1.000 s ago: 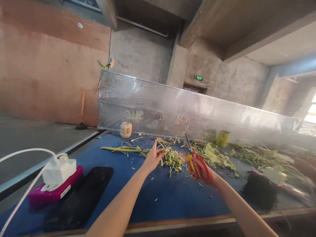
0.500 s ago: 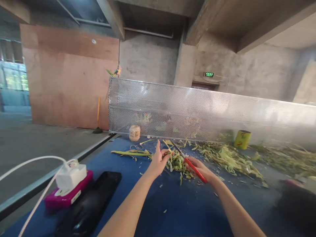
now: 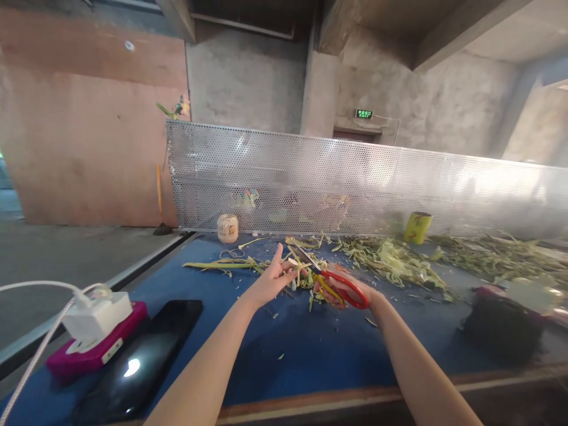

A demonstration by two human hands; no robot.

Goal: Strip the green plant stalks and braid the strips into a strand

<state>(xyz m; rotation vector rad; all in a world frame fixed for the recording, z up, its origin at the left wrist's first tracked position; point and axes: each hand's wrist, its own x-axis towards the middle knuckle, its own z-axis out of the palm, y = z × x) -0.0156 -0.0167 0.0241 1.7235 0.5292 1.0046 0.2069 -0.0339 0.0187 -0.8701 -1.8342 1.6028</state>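
Observation:
My left hand (image 3: 271,281) pinches a pale plant stem (image 3: 298,264), thumb pointing up. In my right hand (image 3: 371,294) is a pair of scissors (image 3: 357,299) with a red and a yellow handle. Its blades point up and left, close to the stem at my left fingers. Below both hands lies a small heap of green plant scraps (image 3: 310,296) on the blue tabletop (image 3: 275,367). Left of my left hand, a long green stalk (image 3: 217,265) lies flat. Whether the blades touch the stem I cannot tell.
A twine roll (image 3: 228,229) and a yellow-green cylinder (image 3: 417,228) stand before a perforated metal screen (image 3: 266,160). Dried leaves (image 3: 394,260) spread at right, near a dark blurred box (image 3: 503,325). At left are a black phone (image 3: 146,355) and a magenta power strip (image 3: 95,349) with cables.
The scissors have turned in my right hand, so both handle loops now show and the blades are parted. My left hand still holds the stem. The view has shifted right and down.

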